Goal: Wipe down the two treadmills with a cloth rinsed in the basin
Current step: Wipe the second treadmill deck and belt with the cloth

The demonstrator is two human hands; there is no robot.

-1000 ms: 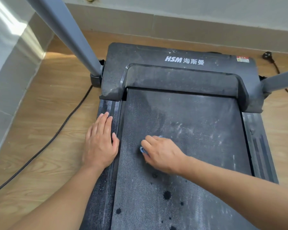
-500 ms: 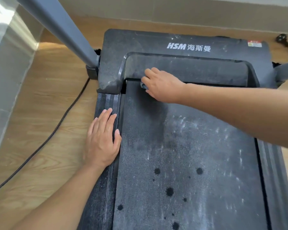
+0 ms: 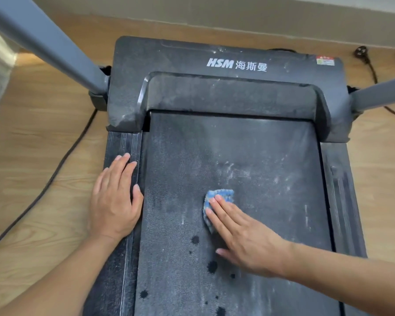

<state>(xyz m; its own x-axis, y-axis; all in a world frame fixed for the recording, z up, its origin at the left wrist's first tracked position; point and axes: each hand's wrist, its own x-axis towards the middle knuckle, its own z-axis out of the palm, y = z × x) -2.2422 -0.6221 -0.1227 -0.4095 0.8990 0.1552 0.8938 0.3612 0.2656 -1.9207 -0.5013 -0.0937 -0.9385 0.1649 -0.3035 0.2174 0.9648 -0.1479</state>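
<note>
A dusty black treadmill (image 3: 214, 58) fills the view, its belt (image 3: 260, 160) streaked with pale dust and dotted with dark wet drops. A small blue cloth (image 3: 224, 195) lies on the belt's middle. My right hand (image 3: 244, 236) presses it down with straight, flat fingers; most of the cloth is hidden under the hand. My left hand (image 3: 114, 201) rests flat on the treadmill's ribbed left side rail (image 3: 121, 142), fingers straight and holding nothing.
Two grey uprights rise from the treadmill's front corners, one at the left (image 3: 43, 39) and one at the right (image 3: 379, 94). A black cable (image 3: 55, 169) runs over the wooden floor on the left. A plug and cord (image 3: 363, 53) lie at the back right by the wall.
My right hand has drawn the cloth back from the belt's front edge by the motor cover to the middle of the belt, and its fingers now lie flat. The left hand stays on the rail.
</note>
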